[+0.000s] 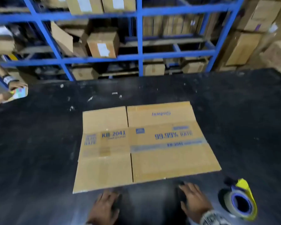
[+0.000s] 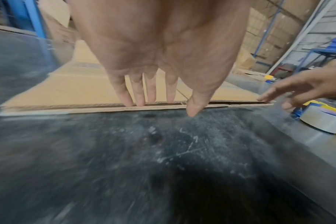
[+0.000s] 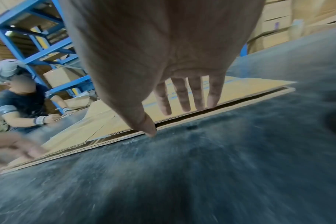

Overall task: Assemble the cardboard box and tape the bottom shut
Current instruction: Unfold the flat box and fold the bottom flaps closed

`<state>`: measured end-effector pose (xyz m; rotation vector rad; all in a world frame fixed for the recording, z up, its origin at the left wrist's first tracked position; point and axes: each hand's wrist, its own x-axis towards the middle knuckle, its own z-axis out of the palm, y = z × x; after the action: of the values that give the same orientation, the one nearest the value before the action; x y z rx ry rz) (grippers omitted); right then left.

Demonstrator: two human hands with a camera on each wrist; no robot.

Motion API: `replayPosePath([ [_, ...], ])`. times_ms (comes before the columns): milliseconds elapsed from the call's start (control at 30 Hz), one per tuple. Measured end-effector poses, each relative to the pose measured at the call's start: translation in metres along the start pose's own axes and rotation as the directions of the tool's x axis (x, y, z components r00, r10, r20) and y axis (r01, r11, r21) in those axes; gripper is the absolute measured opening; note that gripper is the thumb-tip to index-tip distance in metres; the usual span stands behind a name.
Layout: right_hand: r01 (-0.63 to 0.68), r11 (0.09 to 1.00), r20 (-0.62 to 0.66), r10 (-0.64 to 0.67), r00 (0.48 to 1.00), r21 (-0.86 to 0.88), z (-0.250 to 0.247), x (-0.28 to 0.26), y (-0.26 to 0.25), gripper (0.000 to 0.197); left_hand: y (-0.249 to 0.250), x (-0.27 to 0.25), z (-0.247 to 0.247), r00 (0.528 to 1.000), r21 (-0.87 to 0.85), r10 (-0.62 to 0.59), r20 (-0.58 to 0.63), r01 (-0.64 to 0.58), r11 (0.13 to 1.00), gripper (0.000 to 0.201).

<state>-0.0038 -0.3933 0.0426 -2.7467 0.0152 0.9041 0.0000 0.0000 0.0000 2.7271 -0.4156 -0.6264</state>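
Observation:
A flattened brown cardboard box [image 1: 144, 143] with blue print lies flat on the black table [image 1: 39, 159]. Both my hands hover just short of its near edge, fingers straight and spread, holding nothing. The left hand [image 1: 106, 203] is near the left flap's edge, and the left wrist view shows its fingertips [image 2: 138, 103] close to the box [image 2: 67, 91] edge. The right hand [image 1: 193, 197] is by the right flap's near edge; its fingertips [image 3: 186, 108] hang over the box [image 3: 230, 91]. A tape dispenser [image 1: 241, 202], yellow and blue with a clear roll, lies to the right of my right hand.
Blue metal shelving [image 1: 139, 54] full of cardboard boxes stands behind the table. Another person [image 3: 23, 103] works at the table's left end, hands on a small colourful box [image 1: 19, 93]. Stacked boxes [image 1: 250, 38] fill the back right. Small paper scraps [image 1: 114, 93] dot the table.

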Motion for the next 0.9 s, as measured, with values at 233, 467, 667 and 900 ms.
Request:
replayPosePath([
  [233, 0.105, 0.985, -0.077, -0.116, 0.99, -0.135, -0.018, 0.067, -0.03, 0.096, 0.064, 0.07, -0.02, 0.997, 0.017, 0.032, -0.064, -0.031, 0.999, 0.086],
  [467, 0.162, 0.974, -0.063, -0.174, 0.983, -0.157, -0.024, 0.114, -0.038, 0.1, 0.096, 0.128, -0.011, 0.996, 0.085, 0.087, 0.027, -0.089, 0.992, 0.095],
  [667, 0.177, 0.963, -0.117, -0.204, 0.972, -0.203, -0.03, 0.12, -0.033, 0.087, 0.107, 0.152, -0.009, 0.996, 0.148, 0.086, -0.007, -0.084, 0.985, 0.097],
  [900, 0.25, 0.915, -0.167, -0.314, 0.935, -0.317, -0.056, 0.114, -0.026, 0.085, 0.119, 0.162, -0.031, 0.999, 0.224, 0.015, 0.048, -0.025, 0.974, 0.094],
])
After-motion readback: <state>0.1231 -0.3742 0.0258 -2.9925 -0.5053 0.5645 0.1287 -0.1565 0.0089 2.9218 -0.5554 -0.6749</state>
